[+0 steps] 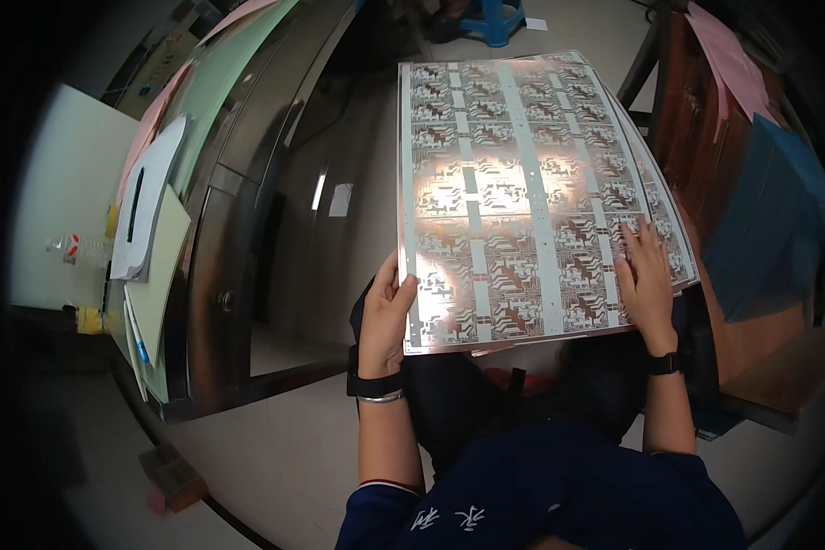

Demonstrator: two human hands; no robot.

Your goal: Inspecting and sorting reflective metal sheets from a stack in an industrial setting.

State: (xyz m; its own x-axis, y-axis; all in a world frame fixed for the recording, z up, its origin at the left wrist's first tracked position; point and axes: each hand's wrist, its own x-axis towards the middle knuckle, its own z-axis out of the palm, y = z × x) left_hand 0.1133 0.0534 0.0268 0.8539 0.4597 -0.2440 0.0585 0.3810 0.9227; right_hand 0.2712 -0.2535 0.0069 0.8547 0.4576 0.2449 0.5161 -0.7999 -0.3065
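Observation:
A large copper-clad circuit board panel, patterned with repeated copper traces on a pale base, lies in front of me above my lap. At least one more panel shows from under its right edge, slightly fanned out. My left hand grips the lower left edge, thumb on top and fingers hidden beneath. On the lower right of the top panel rests my right hand, laid flat with its fingers stretched out. Bright glare washes out part of the copper on the left and in the middle.
To my left a dark desk carries papers, a pen and a clear plastic bottle. At right stands a brown wooden piece of furniture with pink paper and a dark blue sheet. A blue stool stands ahead.

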